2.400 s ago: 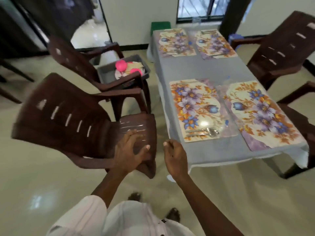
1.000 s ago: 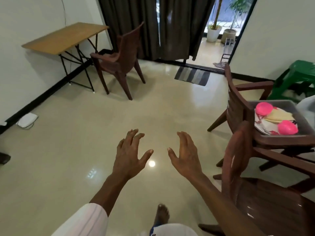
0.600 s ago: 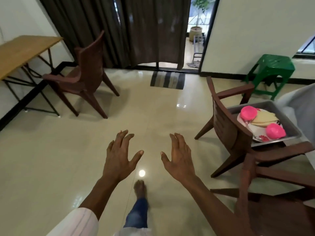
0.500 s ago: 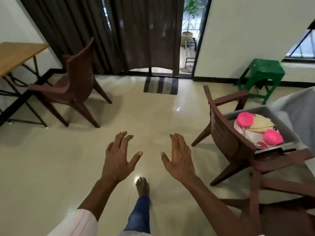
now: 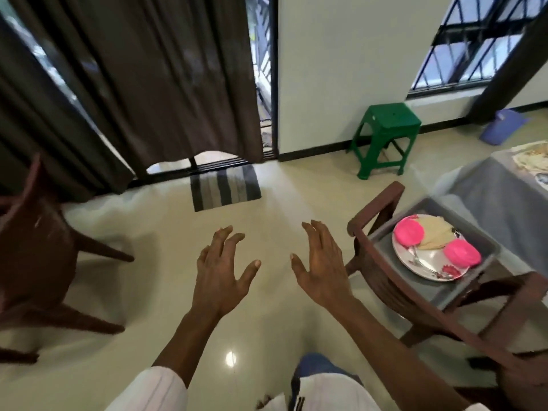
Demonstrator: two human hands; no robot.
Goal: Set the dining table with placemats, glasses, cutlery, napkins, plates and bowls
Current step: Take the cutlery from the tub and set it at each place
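1. Fingers [image 5: 226, 236] of both hands are spread apart, nearly straight, holding nothing. The left hand [image 5: 221, 271] and right hand [image 5: 321, 262] hover palms down over the floor, close together but not touching.
2. Task items: a plate [image 5: 427, 264] lies in a gray tub [image 5: 458, 293] on the seat of a brown chair [image 5: 382, 271], just right of the right hand. Two pink bowls [image 5: 408, 235] sit on the plate with a beige folded cloth [image 5: 434, 235] between them, probably napkins.
3. The table [image 5: 489, 197], under a gray cloth, is at the far right beyond the chair. A corner of a placemat [image 5: 530, 157] shows on it.
4. Step in hand, my read: going to the tub for the next load. Plates, bowls and napkins look not yet set out.
5. To do it well: bring the right hand over the chair arm, not into it, and come down inside the tub wall.
6. Take the plate by its rim at two opposite sides and keep it level, since the bowls look loose and could slide. Or lift the bowls off first.
7. Carry low round the chair to the table.
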